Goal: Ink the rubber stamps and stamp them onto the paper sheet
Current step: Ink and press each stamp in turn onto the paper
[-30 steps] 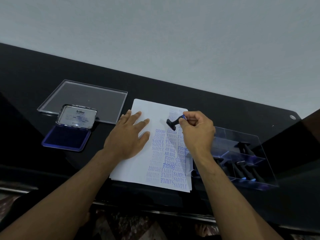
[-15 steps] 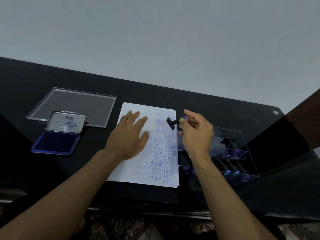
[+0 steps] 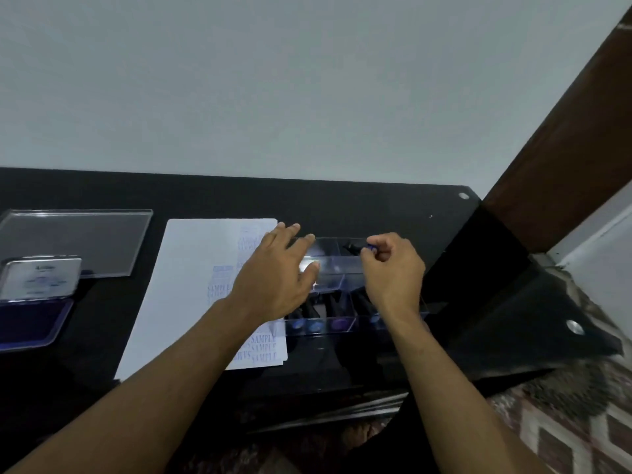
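On the black surface (image 3: 342, 206), the paper sheet (image 3: 191, 285) lies nearest, with the clear stamp tray (image 3: 328, 328) beside it and one open ink pad (image 3: 30, 319) at far left. The left hand (image 3: 277, 282) hovers open, fingers spread, over the sheet's edge and the tray. Beyond, the right hand (image 3: 393, 271) pinches one rubber stamp (image 3: 357, 248) above the tray's far compartment, over several stored stamps.

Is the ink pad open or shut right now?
Open: the ink pad shows its blue inking surface, and its lid stands raised behind it.
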Motion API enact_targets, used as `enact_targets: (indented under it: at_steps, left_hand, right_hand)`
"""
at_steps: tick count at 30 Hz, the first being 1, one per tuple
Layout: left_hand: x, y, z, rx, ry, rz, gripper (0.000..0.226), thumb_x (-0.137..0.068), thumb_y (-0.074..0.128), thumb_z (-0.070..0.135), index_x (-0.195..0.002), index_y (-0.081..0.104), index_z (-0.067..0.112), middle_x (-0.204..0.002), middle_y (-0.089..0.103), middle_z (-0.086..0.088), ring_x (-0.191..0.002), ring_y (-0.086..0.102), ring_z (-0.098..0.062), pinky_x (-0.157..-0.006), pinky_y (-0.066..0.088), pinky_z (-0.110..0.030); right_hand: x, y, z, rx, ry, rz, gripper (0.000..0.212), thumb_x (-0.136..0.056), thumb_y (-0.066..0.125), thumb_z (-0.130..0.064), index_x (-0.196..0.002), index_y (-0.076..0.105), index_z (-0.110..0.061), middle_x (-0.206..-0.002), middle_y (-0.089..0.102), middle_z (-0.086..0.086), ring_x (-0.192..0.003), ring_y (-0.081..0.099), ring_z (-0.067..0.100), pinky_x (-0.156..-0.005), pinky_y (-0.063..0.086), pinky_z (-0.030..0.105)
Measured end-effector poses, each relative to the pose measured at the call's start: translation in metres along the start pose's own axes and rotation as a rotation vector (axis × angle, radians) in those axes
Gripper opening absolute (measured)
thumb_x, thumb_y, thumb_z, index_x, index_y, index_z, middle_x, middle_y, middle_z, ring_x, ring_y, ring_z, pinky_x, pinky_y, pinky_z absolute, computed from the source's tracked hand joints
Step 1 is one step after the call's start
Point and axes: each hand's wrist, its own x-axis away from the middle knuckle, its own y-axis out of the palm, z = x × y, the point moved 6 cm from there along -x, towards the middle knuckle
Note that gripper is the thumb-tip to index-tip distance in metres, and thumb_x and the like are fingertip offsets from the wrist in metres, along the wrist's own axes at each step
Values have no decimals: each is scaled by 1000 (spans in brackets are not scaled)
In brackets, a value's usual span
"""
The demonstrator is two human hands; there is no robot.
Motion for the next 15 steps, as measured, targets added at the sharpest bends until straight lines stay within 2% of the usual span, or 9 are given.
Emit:
enact_targets:
  at_steps: [2,3,7,10,12,15]
  left_hand:
    - [-3,7,8,-6,13,-7,58,-96,45,43,-146,50,12,-154,42,-16,-148,29,-34,-119,31,-48]
    - [-5,10,10,-15,18,-9,57,-96,45,42,-145,51,12,-154,43,-16,-148,30,-35,-119,31,-49]
    - [-7,19,11,-62,23,-26,55,-97,45,42,-144,52,14,-153,44,-15,-147,31,-36,-120,28,-52]
    - [-8,21,10,-84,18,-37,56,-96,43,44,-144,52,15,-154,43,-15,-147,30,-36,-120,23,-50]
    - [-8,22,9,-90,12,-46,57,-96,40,45,-145,51,16,-155,42,-14,-148,28,-35,-121,21,-50]
    - [-8,23,8,-81,6,-52,58,-97,38,46,-146,50,17,-156,40,-13,-149,26,-34,-122,20,-49]
  right_hand:
    - [-1,3,5,144,-42,-66,14,-82,68,-12,-93,71,-19,-91,59,-4,-79,60,9,-70,38,10]
    - [-2,5,7,189,-52,-101,15,-83,67,-12,-95,71,-19,-93,59,-4,-79,59,10,-72,38,11]
    - [-2,11,8,306,-107,-182,16,-86,65,-16,-99,72,-21,-94,57,-6,-83,60,14,-87,51,37]
    - [-7,15,7,384,-90,-245,17,-87,64,-17,-101,71,-22,-102,60,-3,-85,58,15,-93,47,40]
    - [-11,19,7,403,-59,-279,17,-84,65,-13,-97,70,-22,-101,58,-3,-85,58,18,-91,47,39]
    - [-15,22,7,387,-10,-305,15,-79,64,-5,-85,66,-20,-97,52,-1,-81,57,22,-74,53,36]
